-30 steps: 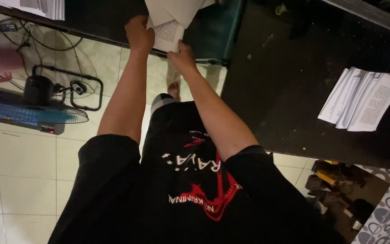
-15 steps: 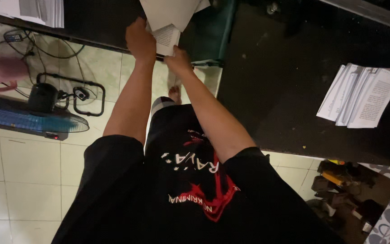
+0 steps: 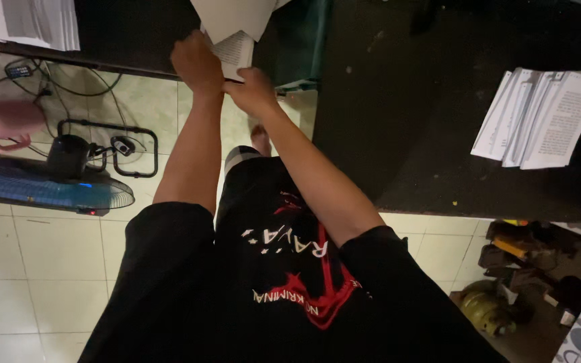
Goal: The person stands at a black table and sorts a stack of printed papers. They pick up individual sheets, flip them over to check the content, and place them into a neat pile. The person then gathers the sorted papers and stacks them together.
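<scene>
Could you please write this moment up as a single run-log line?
left hand: grips folded printed sheets | right hand: grips same sheets | nearby: paper stack on dark counter, floor fan

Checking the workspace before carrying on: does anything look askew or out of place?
Only the fan, lying tipped on the floor tiles beside loose cables. Both hands, left hand and right hand, hold the paper sheets normally.

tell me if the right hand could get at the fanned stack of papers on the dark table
Probably yes. The right hand is busy gripping printed sheets with the left hand, but nothing stands between it and the fanned stack on the dark table.
</scene>
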